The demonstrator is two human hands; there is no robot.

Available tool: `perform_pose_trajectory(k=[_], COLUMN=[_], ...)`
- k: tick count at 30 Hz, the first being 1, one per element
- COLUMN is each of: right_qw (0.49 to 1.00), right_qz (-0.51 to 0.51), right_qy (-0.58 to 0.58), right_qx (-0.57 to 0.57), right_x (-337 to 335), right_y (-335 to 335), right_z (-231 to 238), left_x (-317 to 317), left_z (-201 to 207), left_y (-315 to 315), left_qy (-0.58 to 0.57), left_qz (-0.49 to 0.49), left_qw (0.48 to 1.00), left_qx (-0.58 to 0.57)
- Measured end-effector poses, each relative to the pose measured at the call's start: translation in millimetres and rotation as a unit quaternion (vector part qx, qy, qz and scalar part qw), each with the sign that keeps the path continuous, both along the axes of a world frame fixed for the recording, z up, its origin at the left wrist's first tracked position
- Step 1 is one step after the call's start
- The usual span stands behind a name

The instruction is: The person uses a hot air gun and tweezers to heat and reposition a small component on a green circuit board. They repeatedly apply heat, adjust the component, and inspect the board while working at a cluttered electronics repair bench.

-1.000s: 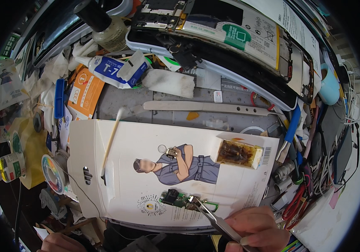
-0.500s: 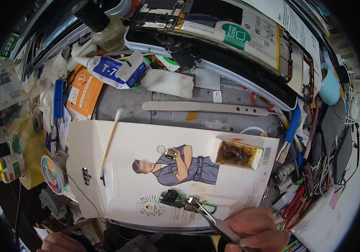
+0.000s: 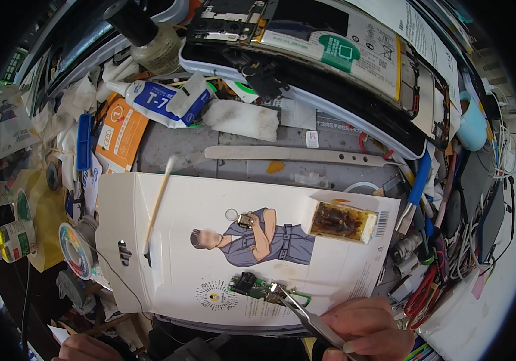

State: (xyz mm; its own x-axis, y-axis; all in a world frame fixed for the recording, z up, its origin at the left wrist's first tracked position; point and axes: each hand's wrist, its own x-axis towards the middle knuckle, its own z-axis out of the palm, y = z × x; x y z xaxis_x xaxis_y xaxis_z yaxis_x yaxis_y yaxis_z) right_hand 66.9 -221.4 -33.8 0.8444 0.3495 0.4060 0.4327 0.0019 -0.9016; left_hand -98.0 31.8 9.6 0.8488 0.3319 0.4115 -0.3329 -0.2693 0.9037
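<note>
**Tweezers on a small board, close to the card's near edge**

We grip metal tweezers [image 3: 306,316] in our right hand [image 3: 363,328], fingers curled tight around the shaft, tips pinching the right end of a small green circuit board [image 3: 252,286]. The board lies on a white printed card [image 3: 234,204], close to its near edge.

Our judgement: a squeeze too hard or a twist could flick the board off that edge into the clutter below the bench, or scratch its parts. The sticky amber pad [image 3: 339,219] at the card's right edge could catch anything dragged that way.

Our left hand [image 3: 83,349] sits at the near left corner, only partly seen; we cannot tell its grip.

Free room is the card's middle only; a wooden stick [image 3: 157,201] lies near its left edge, cables [image 3: 450,253] crowd the right, and an opened phone [image 3: 330,54] fills the far edge.
</note>
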Motion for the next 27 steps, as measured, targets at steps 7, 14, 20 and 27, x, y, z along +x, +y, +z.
perform_pose_trajectory(k=[7,14,20,27], right_qw=[1.0,1.0,0.998,0.999], right_qz=[-0.003,-0.011,-0.057,0.007], right_qy=[0.009,0.013,0.009,0.023], right_qx=[0.002,0.008,0.037,-0.034], right_x=[-1.4,-4.2,-9.9,6.3], right_y=[-0.1,-0.4,-2.3,-32.3], right_z=[0.5,0.5,3.0,52.2], left_x=[-10.9,-17.2,-29.2,-22.5], left_z=[-4.3,1.7,-1.9,-6.5], left_y=[5.1,7.0,32.0,33.6], left_qy=[-0.043,-0.086,-0.143,-0.155], left_qz=[0.045,0.155,0.144,0.464], left_qw=[0.998,0.979,0.975,0.837], left_qx=[-0.01,-0.097,-0.089,0.247])
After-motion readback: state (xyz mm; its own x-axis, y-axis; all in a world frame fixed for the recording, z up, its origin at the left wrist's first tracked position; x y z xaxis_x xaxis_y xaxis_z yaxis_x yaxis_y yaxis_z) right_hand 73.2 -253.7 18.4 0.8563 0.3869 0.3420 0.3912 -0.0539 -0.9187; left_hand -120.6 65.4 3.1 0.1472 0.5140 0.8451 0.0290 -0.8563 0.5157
